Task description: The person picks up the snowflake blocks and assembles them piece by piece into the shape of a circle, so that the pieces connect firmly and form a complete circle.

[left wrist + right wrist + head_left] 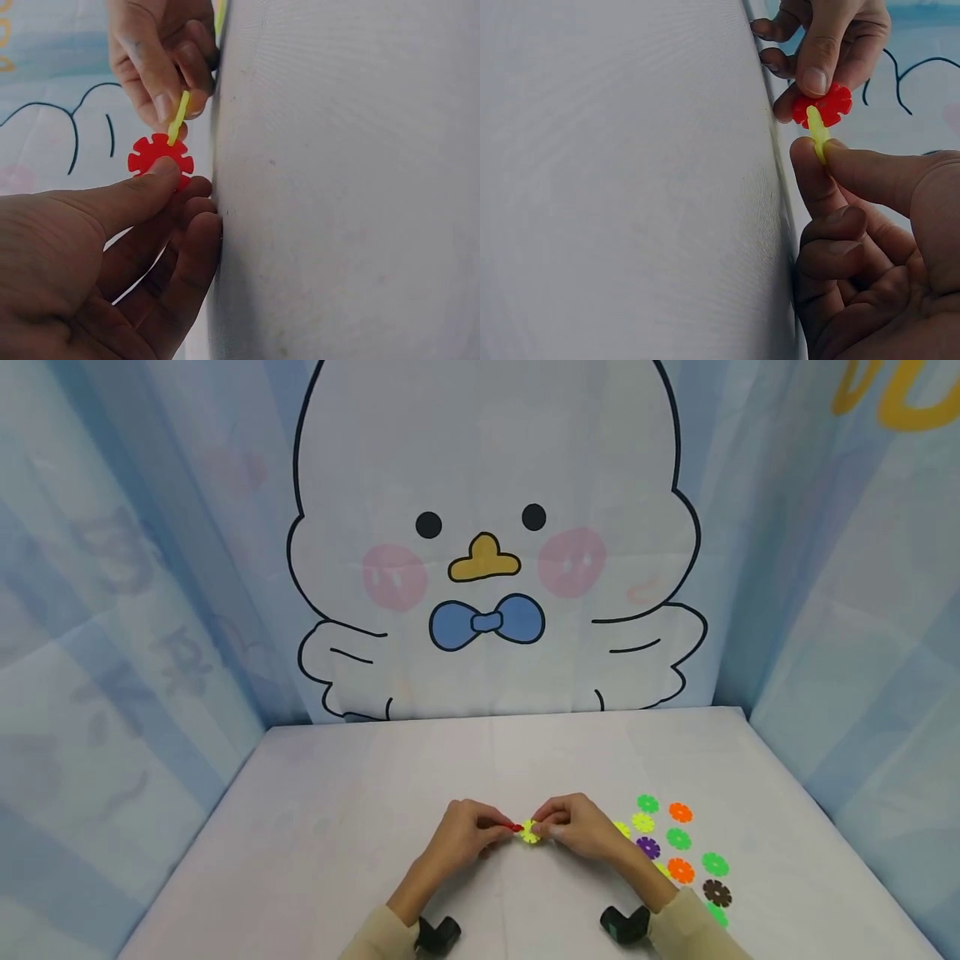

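We count 2 hands, 2 small discs held between them and 11 more discs lying on the table (337, 793). Of those 11, we make out 4 green discs (678, 838), 3 yellow discs (642, 822), 2 orange discs (681, 870), 1 purple disc (648, 847) and 1 brown disc (717, 893); 2 of the yellow pieces are partly hidden by the right forearm. The left hand (463, 837) pinches 1 red disc (155, 150) between thumb and fingers, and the right hand (581, 828) pinches 1 bright yellow disc (819, 133) between thumb and index finger. The 2 held discs are raised off the table, between the hands, and touch at their rims, set at an angle to each other; we cannot tell how far their notches interlock. The red piece is flat and round, with a rim of blunt, petal-like teeth split by narrow slots; the yellow piece shows us its thin edge in both wrist views. All the discs look like smooth plastic. We see 2 beige sleeves (382, 933), 2 black wrist devices (438, 936), a white, finely textured table surface, and a softly creased cloth backdrop (480, 452) printed with 1 cartoon bird.
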{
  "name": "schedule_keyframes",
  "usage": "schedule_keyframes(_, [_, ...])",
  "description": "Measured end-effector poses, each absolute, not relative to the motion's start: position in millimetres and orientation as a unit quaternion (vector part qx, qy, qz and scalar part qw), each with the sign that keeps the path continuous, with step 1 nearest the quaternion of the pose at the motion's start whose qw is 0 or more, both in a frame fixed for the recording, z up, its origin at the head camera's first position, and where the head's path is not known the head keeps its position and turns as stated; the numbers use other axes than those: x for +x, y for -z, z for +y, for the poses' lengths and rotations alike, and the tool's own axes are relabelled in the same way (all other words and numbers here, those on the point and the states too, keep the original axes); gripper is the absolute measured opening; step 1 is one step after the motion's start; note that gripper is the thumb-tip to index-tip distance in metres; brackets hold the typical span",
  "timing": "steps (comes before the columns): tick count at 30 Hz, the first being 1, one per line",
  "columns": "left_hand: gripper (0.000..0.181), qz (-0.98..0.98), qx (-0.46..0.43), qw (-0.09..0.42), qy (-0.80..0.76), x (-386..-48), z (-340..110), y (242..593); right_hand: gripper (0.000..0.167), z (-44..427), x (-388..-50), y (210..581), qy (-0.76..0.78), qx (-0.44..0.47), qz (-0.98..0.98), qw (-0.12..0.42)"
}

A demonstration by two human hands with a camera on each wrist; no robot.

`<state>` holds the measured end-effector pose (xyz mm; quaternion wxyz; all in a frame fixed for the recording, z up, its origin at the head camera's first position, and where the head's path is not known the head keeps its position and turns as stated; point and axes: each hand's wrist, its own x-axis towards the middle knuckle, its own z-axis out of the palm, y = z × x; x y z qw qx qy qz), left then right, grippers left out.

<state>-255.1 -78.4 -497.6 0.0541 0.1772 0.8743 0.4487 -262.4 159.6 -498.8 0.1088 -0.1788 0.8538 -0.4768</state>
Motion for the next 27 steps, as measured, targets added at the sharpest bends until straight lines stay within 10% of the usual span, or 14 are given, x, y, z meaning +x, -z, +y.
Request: schedule_keyframes(27, [0.008, 0.876, 0.182, 0.047, -0.443, -256.2, -77.7, 498.9, 0.013, 158.8, -261.5, 499.6, 0.481, -0.173, 0.852, 0.111])
